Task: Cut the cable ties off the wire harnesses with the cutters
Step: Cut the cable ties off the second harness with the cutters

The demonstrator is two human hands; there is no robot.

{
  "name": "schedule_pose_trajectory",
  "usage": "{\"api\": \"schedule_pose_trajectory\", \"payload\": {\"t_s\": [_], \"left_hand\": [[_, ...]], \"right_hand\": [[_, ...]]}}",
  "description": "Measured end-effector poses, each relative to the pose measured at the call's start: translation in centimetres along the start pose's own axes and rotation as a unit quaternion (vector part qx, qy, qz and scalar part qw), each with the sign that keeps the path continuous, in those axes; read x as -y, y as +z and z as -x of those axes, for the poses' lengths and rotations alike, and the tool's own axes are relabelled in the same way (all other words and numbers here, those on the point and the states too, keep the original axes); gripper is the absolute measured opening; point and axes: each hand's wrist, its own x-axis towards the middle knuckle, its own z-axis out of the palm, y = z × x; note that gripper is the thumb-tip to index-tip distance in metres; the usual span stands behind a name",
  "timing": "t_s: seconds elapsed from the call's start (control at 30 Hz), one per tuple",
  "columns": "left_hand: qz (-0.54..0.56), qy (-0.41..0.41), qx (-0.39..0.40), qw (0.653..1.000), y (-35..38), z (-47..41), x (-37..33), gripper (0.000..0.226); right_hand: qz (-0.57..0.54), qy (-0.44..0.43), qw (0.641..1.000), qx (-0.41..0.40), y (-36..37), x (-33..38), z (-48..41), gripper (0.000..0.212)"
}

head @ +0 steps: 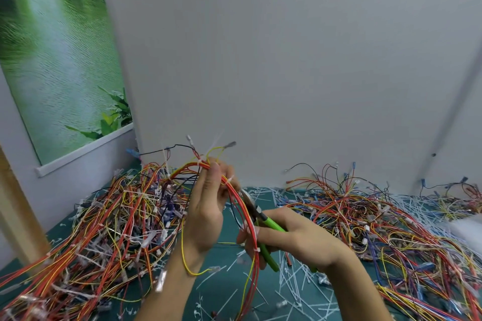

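Gripping harness (236, 198) and green cutters (263, 229) in both hands

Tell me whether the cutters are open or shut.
Likely open: the green handles of the cutters spread apart in the right hand; the blades sit blurred behind the red wire harness.

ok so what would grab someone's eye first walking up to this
The tangled heaps of red, orange and yellow wire stand out first, the left heap and the right heap on the green table. In the middle, the left hand holds up a red harness while the right hand grips green-handled cutters close to it. White cut ties litter the table in front.
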Motion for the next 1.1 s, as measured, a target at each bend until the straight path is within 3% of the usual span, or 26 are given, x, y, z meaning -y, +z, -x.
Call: {"api": "schedule_pose_trajectory", "payload": {"t_s": [0.23, 0.43, 0.77, 1.1], "left_hand": [[-0.025, 0.003, 0.009, 1.000, 0.1, 0.3, 0.2, 0.037], [-0.098, 0.012, 0.044, 0.994, 0.2, 0.5, 0.0, 0.043], [-0.149, 0.022, 0.032, 0.988, 0.3, 0.6, 0.0, 0.040], [-0.161, 0.014, 0.031, 0.986, 0.7, 1.1, -0.1, 0.041]], "right_hand": [[-0.004, 0.002, 1.000, -0.017, 0.3, 0.4, 0.1, 0.050], [-0.007, -0.004, 1.000, -0.015, 0.6, 1.0, 0.3, 0.032], [0.028, -0.009, 0.999, -0.044, 0.7, 1.3, 0.5, 0.062], [0.018, -0.007, 0.999, -0.051, 0.8, 1.7, 0.6, 0.029]]}}
